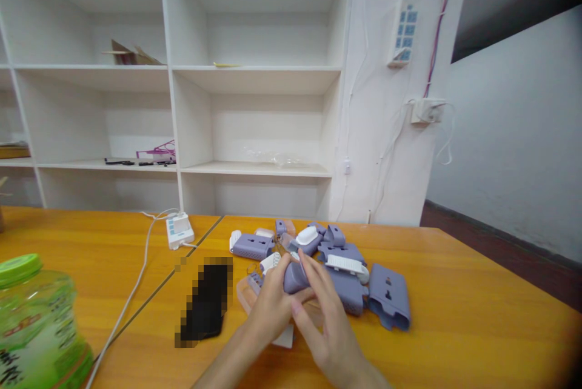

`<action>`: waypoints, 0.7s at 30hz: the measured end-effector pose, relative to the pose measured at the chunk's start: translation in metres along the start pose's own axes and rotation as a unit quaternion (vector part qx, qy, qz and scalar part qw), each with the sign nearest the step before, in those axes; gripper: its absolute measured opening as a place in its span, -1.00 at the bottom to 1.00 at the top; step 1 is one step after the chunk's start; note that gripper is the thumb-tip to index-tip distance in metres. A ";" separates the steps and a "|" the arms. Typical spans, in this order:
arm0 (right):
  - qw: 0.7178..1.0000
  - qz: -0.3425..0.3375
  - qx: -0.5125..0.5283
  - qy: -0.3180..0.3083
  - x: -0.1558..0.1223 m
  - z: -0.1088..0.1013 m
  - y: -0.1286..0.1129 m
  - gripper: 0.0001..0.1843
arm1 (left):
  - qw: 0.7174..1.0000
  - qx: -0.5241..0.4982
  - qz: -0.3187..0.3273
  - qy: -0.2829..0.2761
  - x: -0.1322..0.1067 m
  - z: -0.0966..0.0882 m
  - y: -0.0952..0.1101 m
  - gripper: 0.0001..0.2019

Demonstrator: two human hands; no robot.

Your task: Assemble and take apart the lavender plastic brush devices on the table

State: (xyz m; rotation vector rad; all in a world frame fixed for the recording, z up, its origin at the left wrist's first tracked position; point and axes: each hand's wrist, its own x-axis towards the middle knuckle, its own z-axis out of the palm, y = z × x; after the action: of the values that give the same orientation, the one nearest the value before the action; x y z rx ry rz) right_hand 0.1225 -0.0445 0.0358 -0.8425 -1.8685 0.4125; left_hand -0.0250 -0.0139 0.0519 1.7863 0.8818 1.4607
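My left hand (269, 304) is wrapped round a lavender plastic casing (294, 277) just above the orange wooden table (464, 316). My right hand (324, 310) comes in from the right, its fingers stretched over the top of the same casing and touching it. Just behind my hands lies a pile of several more lavender casings with white parts (334, 256). A separate lavender shell (389, 295) lies to the right of the pile. A translucent plastic bag (248, 289) sits partly under my left hand.
A green-capped drink bottle (36, 322) stands at the near left edge. A white power strip (180, 230) with its cable lies at the table's back, and a pixelated dark object (204, 301) lies left of my hands. White shelving (182, 104) stands behind the table.
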 end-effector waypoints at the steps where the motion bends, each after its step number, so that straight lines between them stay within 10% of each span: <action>1: 1.000 0.001 -0.016 -0.016 0.001 -0.001 -0.001 -0.28 | 1.000 0.000 0.002 0.001 0.000 -0.001 -0.002 -0.68; 21: 0.999 0.036 -0.023 -0.021 0.006 -0.008 -0.003 -0.50 | 0.998 0.059 0.013 -0.028 -0.003 -0.002 -0.009 -0.61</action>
State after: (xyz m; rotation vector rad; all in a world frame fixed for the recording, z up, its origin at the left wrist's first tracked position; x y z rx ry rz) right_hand 0.1271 -0.0425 0.0451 -0.9398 -1.8967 0.4366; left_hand -0.0282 -0.0109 0.0435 1.9219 0.9360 1.3932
